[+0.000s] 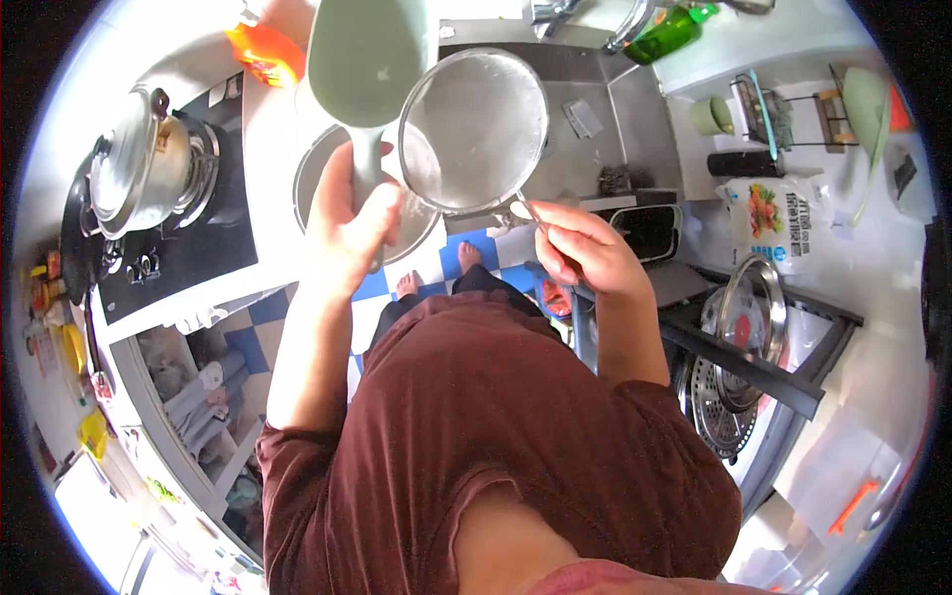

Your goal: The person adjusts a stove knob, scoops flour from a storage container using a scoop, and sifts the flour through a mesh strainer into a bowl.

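My left hand (359, 213) is closed around the handle of a pale green scoop (369, 61), whose wide bowl points away from me. My right hand (585, 243) pinches the thin handle of a round fine-mesh strainer (474, 129). The strainer is held up right of the scoop, its rim close to the scoop's edge; whether they touch is unclear. Below both, partly hidden by my left hand and the strainer, is a round metal bowl (307, 186) at the counter's edge.
A lidded pot (164, 174) sits on the black stove (223, 238) at left. An orange bottle (268, 55) lies behind the scoop. The metal sink (640, 109) is beyond the strainer, with a green bottle (669, 38) behind. A dark rack (764, 372) stands at right.
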`<state>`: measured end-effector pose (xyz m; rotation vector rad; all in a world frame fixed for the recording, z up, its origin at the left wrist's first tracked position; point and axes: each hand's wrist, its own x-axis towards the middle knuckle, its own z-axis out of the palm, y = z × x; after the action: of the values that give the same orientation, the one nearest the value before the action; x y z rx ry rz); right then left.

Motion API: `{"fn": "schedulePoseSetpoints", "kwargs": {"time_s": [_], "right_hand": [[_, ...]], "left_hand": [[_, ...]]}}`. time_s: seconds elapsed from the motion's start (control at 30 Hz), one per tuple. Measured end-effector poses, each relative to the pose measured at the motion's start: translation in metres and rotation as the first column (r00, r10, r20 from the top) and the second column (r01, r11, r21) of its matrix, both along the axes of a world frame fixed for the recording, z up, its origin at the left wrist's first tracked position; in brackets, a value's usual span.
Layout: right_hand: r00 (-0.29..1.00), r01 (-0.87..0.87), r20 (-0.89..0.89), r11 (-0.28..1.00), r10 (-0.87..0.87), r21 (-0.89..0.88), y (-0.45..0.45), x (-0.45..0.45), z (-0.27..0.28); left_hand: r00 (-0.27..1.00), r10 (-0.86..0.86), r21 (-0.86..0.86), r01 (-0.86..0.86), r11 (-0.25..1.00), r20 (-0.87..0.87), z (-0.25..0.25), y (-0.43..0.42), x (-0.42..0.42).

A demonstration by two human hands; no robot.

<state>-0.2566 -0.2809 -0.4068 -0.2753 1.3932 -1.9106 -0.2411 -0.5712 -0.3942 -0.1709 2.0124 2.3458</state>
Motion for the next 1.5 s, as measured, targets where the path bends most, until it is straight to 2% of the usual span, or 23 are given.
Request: {"fn": "schedulePoseSetpoints", "kwargs": {"time_s": [0.07,0.23,0.43,0.53,0.63,0.73,0.83,0.93,1.03,1.2,1.5], "right_hand": [[0.998,-0.033,-0.051,0.998,0.036,0.058,0.001,-0.001,-0.003],[0.996,-0.052,-0.059,0.978,0.065,0.200,0.004,-0.003,-0.008],[0.986,0.092,-0.161,0.917,-0.031,0.389,0.005,-0.001,-0.008],[0.937,0.203,-0.347,0.865,-0.035,0.459,0.005,-0.002,-0.007],[0.902,0.321,-0.419,0.805,-0.100,0.499,0.006,-0.003,-0.015],[0.819,0.436,-0.561,0.767,-0.122,0.470,0.006,-0.006,-0.029],[0.714,0.601,-0.668,0.672,-0.208,0.433,-0.002,-0.010,-0.029],[0.448,0.719,-0.887,0.635,-0.112,0.282,-0.007,-0.019,-0.027],[0.278,0.766,-0.945,0.555,0.170,0.325,-0.008,-0.026,-0.015],[0.242,0.816,-0.943,0.478,0.227,0.324,-0.017,-0.028,-0.007],[0.215,0.840,-0.938,0.437,0.274,0.320,-0.020,-0.033,-0.009]], "left_hand": [[0.999,0.025,-0.068,-0.028,0.997,-0.044,0.011,0.014,-0.002],[0.999,-0.016,0.063,0.014,0.998,0.037,0.010,0.021,-0.007],[0.998,0.016,0.034,-0.018,0.999,0.054,0.000,0.036,-0.012],[0.997,0.013,-0.003,-0.013,1.000,0.071,-0.007,0.041,-0.020],[0.994,0.029,-0.017,-0.027,0.999,0.109,-0.010,0.052,-0.028],[0.990,0.037,-0.073,-0.028,0.997,0.134,-0.014,0.062,-0.036],[0.991,0.056,-0.111,-0.042,0.993,0.124,-0.014,0.070,-0.039],[0.989,0.081,-0.141,-0.064,0.988,0.124,-0.011,0.076,-0.041],[0.988,0.107,-0.150,-0.089,0.985,0.116,-0.009,0.081,-0.041],[0.986,0.131,-0.238,-0.104,0.966,0.100,-0.004,0.087,-0.039],[0.990,0.109,-0.235,-0.085,0.968,0.091,-0.005,0.087,-0.036]]}}
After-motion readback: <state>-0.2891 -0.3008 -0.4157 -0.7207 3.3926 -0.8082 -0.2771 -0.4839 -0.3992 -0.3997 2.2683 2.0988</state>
